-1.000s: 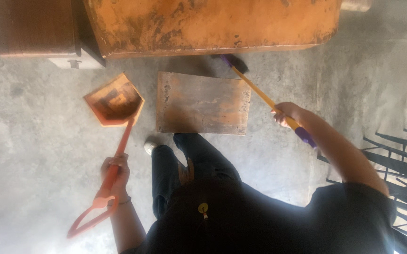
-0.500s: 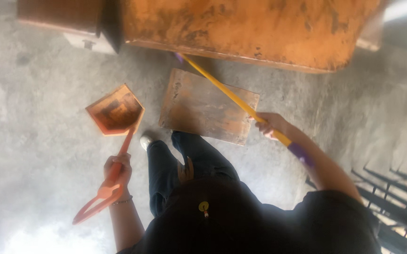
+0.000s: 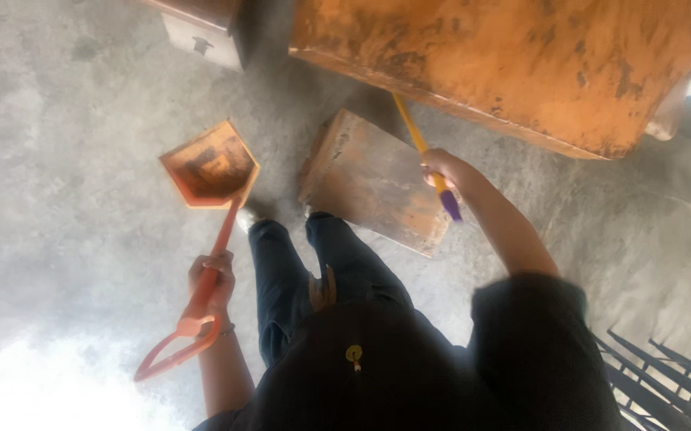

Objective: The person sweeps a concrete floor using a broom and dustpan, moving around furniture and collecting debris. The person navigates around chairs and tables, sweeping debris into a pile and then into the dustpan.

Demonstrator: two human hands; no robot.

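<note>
Left hand (image 3: 211,279) is clenched around the long orange handle of a dustpan (image 3: 210,168), gripping it low on the stick, just above the loop at the end. That far-back grip makes sense: the person is standing upright, so the long handle lets the pan sit down near the concrete floor (image 3: 58,160) without any bending. The pan itself is left of centre in the frame, open side tilted up toward the camera, with what looks like a bit of dirt inside, though it's too blurry to be sure.

Right hand (image 3: 441,169) is wrapped tight around a yellow broom handle (image 3: 411,128) right where the yellow meets a purple grip. The stick angles up and away under the edge of the big rusty orange metal body (image 3: 505,64) filling the top right of the frame, so the brush end is hidden beneath it. Holding it one-handed at that slant looks like the way to get under the low overhang.

Between the two tools, centre frame, a flat rusty plate (image 3: 369,179) lies on the floor just in front of the person's dark trouser legs (image 3: 313,263). A small boxy thing (image 3: 202,36) sits upper left, and dark metal bars (image 3: 665,367) poke in at the lower right corner.
</note>
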